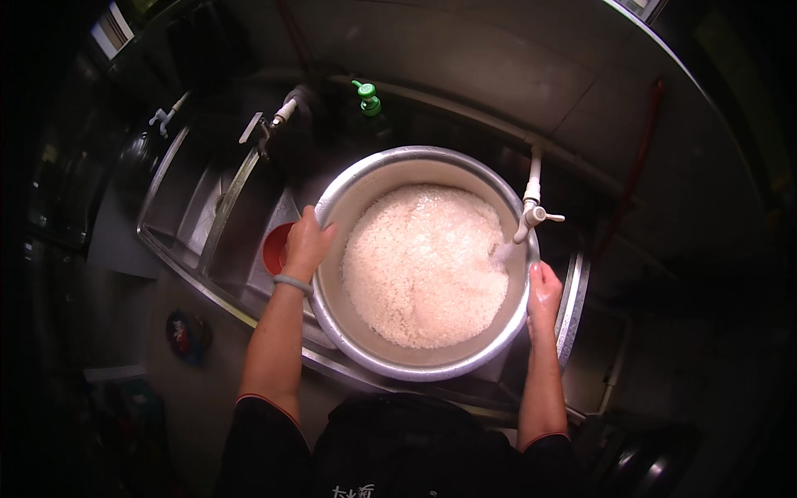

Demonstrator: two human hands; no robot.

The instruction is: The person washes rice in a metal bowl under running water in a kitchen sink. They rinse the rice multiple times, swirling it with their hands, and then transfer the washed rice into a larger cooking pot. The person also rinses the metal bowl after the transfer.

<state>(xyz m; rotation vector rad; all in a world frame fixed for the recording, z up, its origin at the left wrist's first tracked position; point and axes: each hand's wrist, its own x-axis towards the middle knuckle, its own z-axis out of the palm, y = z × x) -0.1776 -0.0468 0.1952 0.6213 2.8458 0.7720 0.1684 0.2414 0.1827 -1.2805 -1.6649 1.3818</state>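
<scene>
A large round metal basin [423, 368] sits over the stainless steel sink in front of me. White rice [423, 267] covers its bottom, wet and shiny in places. Water [503, 250] runs into it from a white plastic tap [530, 221] at its right rim. My left hand [309, 243] grips the basin's left rim, thumb over the edge and fingers on the outer side. On the opposite side, my right hand [543, 292] holds the right rim just below the tap; its underside fingers are hidden.
A red plastic bowl [274, 252] lies in the sink behind my left hand. Another basin of the sink [202, 218] is at left, under a second tap [268, 127]. A green pump-top bottle [368, 99] stands behind the metal basin. Pipes [454, 115] run along the wall.
</scene>
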